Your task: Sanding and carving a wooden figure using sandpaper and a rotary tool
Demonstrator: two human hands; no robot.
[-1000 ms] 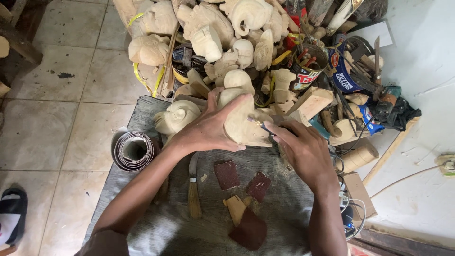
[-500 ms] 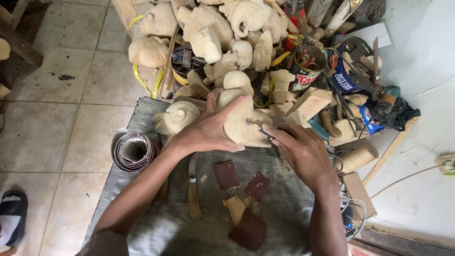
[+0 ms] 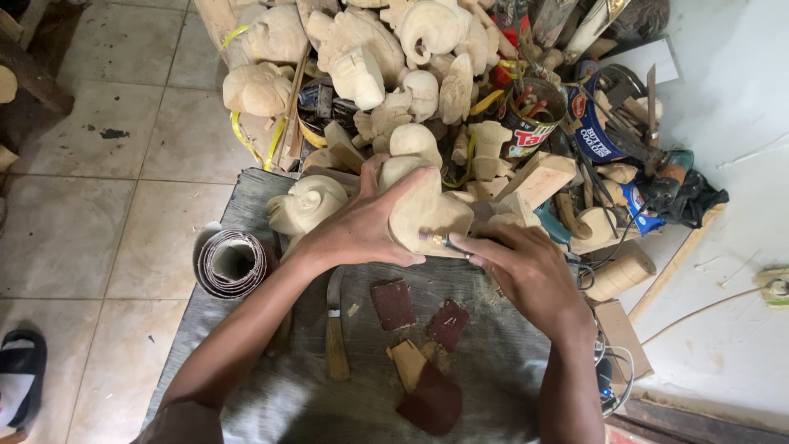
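Bracing a pale carved wooden figure (image 3: pixel 423 215) against the grey-clothed surface (image 3: pixel 493 362), the left hand (image 3: pixel 362 230) wraps over its flank to steady it, while the right hand (image 3: pixel 526 275) pinches a small tool (image 3: pixel 436 241) to its lower edge. Sandpaper scraps (image 3: pixel 393 304) and a knife (image 3: pixel 334 329) lie within reach; unfinished carvings (image 3: pixel 362 49) pile behind.

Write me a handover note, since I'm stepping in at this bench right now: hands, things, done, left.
Left hand: clasps the pale wooden carving from its left side, steadying it on the grey cloth.
Right hand: pinches a small tool with its tip against the carving's lower front.
Nearby: sandpaper pieces, a wooden-handled knife, a sandpaper roll, another carved head.
Done: the carving is roughly shaped.
Left: detail work; how far along cannot be told.
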